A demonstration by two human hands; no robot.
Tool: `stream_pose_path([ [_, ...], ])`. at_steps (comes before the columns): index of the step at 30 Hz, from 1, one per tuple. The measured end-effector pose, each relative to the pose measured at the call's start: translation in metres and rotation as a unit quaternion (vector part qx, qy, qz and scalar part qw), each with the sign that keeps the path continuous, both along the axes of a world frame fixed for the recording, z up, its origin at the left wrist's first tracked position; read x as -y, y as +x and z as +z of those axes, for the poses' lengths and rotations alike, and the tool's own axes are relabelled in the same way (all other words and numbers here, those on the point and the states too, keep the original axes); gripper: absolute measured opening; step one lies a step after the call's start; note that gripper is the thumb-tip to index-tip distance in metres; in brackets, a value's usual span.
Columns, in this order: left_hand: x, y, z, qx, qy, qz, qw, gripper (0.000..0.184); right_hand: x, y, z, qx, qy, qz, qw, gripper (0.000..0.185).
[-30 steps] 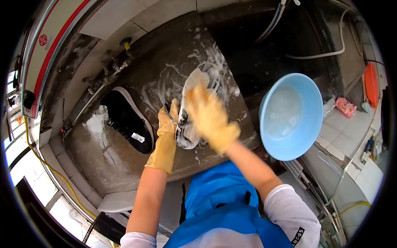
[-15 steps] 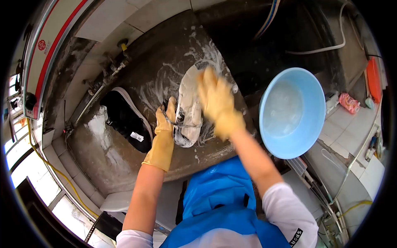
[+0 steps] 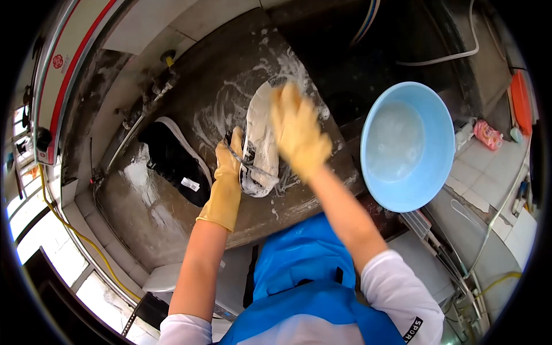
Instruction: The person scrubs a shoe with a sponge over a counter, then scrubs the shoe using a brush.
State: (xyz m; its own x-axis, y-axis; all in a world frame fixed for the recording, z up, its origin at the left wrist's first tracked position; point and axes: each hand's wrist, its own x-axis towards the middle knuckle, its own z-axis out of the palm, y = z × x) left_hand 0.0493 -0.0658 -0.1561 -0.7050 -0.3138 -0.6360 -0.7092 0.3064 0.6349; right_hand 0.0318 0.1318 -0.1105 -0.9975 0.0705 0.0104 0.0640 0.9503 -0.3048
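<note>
A foamy shoe lies sole up on the wet, dark slab, with its laces hanging loose across the near end. My left hand, in a yellow rubber glove, grips the shoe's left side by the laces and edge. Over the shoe's right side is my right hand, gloved the same way and slightly blurred. Its fingers curl down toward the sole, and whatever lies under them is hidden. To the left of my left hand rests a black shoe with a white sole edge and a white label.
A light-blue basin of cloudy water stands at the right, beside the dark sink. Suds streak the slab. Pipes and a tap run along the left wall. A pink packet sits at far right.
My right hand has shifted slightly left and up along the sole. My left hand keeps its hold on the shoe. The whole view has tilted a little, so the basin appears higher.
</note>
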Motion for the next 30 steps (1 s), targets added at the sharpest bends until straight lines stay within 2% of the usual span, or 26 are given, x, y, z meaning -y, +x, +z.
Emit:
stream_pose_path([
  [1,0.001,0.000,-0.013,-0.004,0.006,-0.002,1.000,0.066,0.014,0.046,0.009,0.020,-0.064,0.010,0.998,0.059],
  [2,0.007,0.008,-0.039,-0.034,0.057,0.026,0.997,0.064,0.029,0.091,0.018,0.042,-0.128,0.016,0.991,0.059],
  [3,0.011,0.011,-0.053,-0.063,0.106,0.056,0.991,0.063,0.025,0.115,0.024,0.029,-0.198,0.095,0.975,0.060],
  [4,0.007,0.010,-0.042,-0.055,0.095,0.053,0.993,0.061,0.016,0.095,0.026,0.061,-0.173,0.111,0.977,0.064],
  [5,0.007,0.010,-0.031,-0.052,0.092,0.053,0.993,0.061,0.011,0.067,-0.001,0.063,-0.141,0.079,0.985,0.069],
  [7,0.005,0.007,-0.023,-0.034,0.079,0.026,0.996,0.061,-0.018,-0.020,-0.012,0.077,-0.062,0.050,0.994,0.064],
  [8,0.004,0.006,-0.016,-0.015,0.066,0.008,0.998,0.060,-0.032,-0.056,-0.010,0.087,-0.071,0.027,0.993,0.061],
  [10,0.008,0.012,-0.012,-0.010,0.024,0.000,1.000,0.060,-0.035,-0.067,0.001,0.066,-0.050,0.018,0.996,0.056],
  [11,0.006,0.007,-0.012,-0.014,-0.009,-0.016,1.000,0.060,-0.032,-0.042,0.015,0.008,0.025,0.069,0.997,0.054],
  [13,-0.001,0.003,0.006,0.016,0.028,-0.017,0.999,0.060,-0.003,0.027,0.024,0.063,-0.096,0.001,0.993,0.050],
  [14,-0.005,0.001,0.006,0.002,0.044,-0.003,0.999,0.058,-0.005,0.051,0.022,0.120,-0.222,0.020,0.967,0.051],
  [15,-0.007,0.001,0.008,-0.010,0.056,0.011,0.998,0.057,-0.004,0.050,0.013,0.079,-0.182,0.037,0.979,0.052],
  [16,-0.019,-0.005,0.034,-0.020,0.033,0.023,0.999,0.054,-0.003,0.045,0.012,0.037,-0.138,0.051,0.988,0.053],
  [19,-0.013,0.000,0.014,-0.022,0.034,0.021,0.999,0.055,-0.029,-0.066,-0.026,0.062,-0.083,0.064,0.993,0.052],
  [20,-0.014,-0.004,0.024,0.030,0.064,0.025,0.997,0.055,-0.036,-0.098,-0.025,0.053,-0.126,0.041,0.990,0.054],
  [21,-0.015,-0.001,0.026,0.032,0.064,0.030,0.997,0.055,-0.039,-0.112,-0.023,0.046,-0.171,0.015,0.984,0.057],
  [22,-0.015,0.000,0.030,0.015,0.041,0.032,0.999,0.056,-0.040,-0.097,-0.015,0.053,-0.196,0.006,0.979,0.058],
  [24,-0.019,-0.002,0.021,-0.005,0.041,0.038,0.998,0.058,-0.043,-0.042,0.001,-0.010,-0.212,-0.014,0.977,0.060],
  [25,-0.018,-0.001,0.025,-0.004,0.041,0.045,0.998,0.058,-0.047,-0.021,0.003,0.059,-0.306,-0.065,0.948,0.057],
  [27,-0.022,-0.005,0.024,0.005,0.041,0.040,0.998,0.060,-0.054,-0.008,-0.012,0.004,-0.229,-0.005,0.973,0.056],
  [30,-0.014,0.003,0.020,0.013,0.032,0.053,0.998,0.062,-0.051,-0.076,-0.013,0.030,-0.168,0.047,0.984,0.054],
])
